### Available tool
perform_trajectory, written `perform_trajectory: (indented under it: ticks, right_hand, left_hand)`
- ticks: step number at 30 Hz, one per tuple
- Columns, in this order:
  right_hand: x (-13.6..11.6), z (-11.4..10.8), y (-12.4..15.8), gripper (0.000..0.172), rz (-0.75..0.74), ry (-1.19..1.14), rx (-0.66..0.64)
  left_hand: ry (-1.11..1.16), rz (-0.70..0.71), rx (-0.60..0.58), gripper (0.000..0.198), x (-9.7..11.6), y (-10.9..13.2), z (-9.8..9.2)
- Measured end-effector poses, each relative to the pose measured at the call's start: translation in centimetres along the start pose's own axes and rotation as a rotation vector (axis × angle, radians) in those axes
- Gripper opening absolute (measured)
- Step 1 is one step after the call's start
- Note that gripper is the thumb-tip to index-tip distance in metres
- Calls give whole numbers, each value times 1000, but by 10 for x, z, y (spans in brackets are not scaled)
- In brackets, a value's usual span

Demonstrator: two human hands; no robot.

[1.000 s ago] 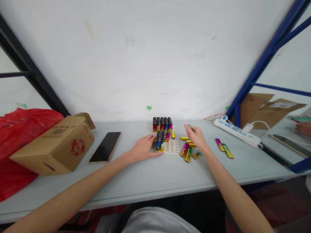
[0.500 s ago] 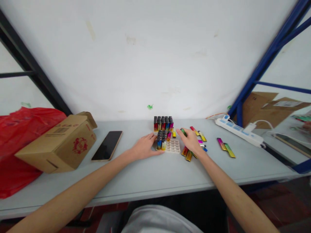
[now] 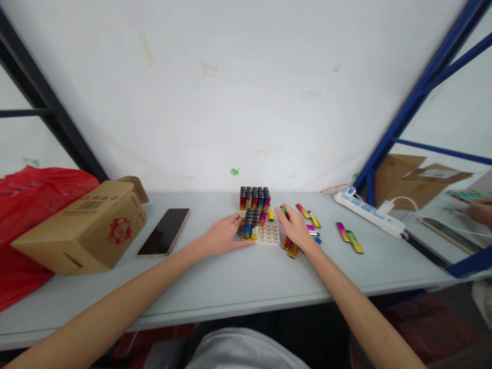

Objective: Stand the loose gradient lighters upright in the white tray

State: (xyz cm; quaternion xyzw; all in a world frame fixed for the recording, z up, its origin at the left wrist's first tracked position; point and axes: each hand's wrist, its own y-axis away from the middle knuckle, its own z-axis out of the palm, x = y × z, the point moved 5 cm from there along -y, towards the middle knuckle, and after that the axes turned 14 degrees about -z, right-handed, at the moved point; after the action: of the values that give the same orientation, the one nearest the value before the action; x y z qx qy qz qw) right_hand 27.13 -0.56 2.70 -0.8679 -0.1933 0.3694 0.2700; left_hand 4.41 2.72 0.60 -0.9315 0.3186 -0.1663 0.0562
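Note:
My left hand [image 3: 221, 234] rests at the left side of a pale tray [image 3: 271, 235] with round-bottomed pockets. Its thumb lies along the front edge and its fingers are at the side, gripping the tray. Black-topped lighters [image 3: 251, 223] stand upright in the left part of that tray; the right pockets hold nothing. My right hand [image 3: 295, 228] is closed on a green lighter [image 3: 283, 211], just right of the tray, partly hidden by the fingers. Loose gold-ended lighters [image 3: 293, 250] lie beneath and beside this hand. Behind, a filled block of upright lighters [image 3: 254, 198] stands near the wall.
More loose lighters [image 3: 314, 219] lie to the right, with another pair [image 3: 349, 238] farther out. A white power strip [image 3: 369, 211] runs along the right side. At left are a phone [image 3: 165, 231], a cardboard box [image 3: 82, 225] and a red bag [image 3: 26, 220]. Another person's hand [image 3: 480, 211] shows at far right.
The camera has turned slightly right, so the scene sits farther left. Both hands keep nearly the same places by the tray, the right one still holding the green lighter.

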Motion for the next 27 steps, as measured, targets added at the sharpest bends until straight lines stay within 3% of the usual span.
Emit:
perform_trajectory:
  ticks: [7, 10, 14, 18, 23, 27]
  right_hand:
    - [-17, 2, -1, 43, -210, 88, -122]
    - [-13, 6, 0, 47, -188, 118, -187]
    - [-8, 6, 1, 45, -109, 61, -179]
    - [-9, 10, 1, 40, -154, 76, -264]
    - [-17, 20, 0, 31, -324, 277, -321]
    - [-18, 25, -2, 40, -325, 469, -329]
  left_hand:
    - [8, 8, 9, 62, 1, 0, -1]
    - [-6, 0, 8, 64, 0, 0, 0]
    - [10, 3, 8, 63, 0, 0, 1]
    - [19, -3, 1, 63, 1, 1, -1]
    - [25, 0, -4, 63, 2, 2, -2]
    - [31, -6, 5, 63, 1, 1, 0]
